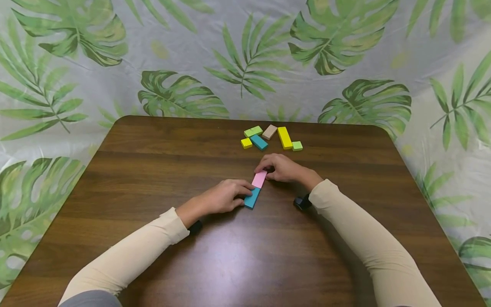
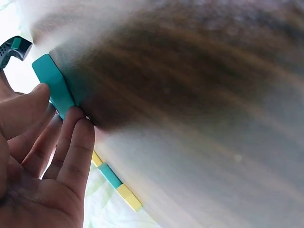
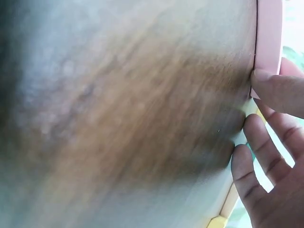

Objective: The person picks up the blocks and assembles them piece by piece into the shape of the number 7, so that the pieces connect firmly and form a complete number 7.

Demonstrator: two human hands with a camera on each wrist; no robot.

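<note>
A teal block [image 1: 251, 199] and a pink block [image 1: 259, 179] lie end to end on the table, forming one slanting strip. My left hand [image 1: 226, 196] holds the teal block between thumb and fingers; in the left wrist view the thumb presses the near side of this teal block [image 2: 53, 80]. At the strip's far end, my right hand [image 1: 281, 167] pinches the pink block. The right wrist view has the thumb against the side of the pink block [image 3: 268, 38], with the other fingers spread below it close to the tabletop.
Beyond the hands, toward the table's back edge, lie a long yellow block [image 1: 284, 137], a small green block [image 1: 297, 146], a tan block [image 1: 270, 132], a longer green block [image 1: 253, 131], another teal block [image 1: 258, 142] and a small yellow block [image 1: 246, 143]. A leaf-printed cloth [image 1: 184, 94] hangs behind.
</note>
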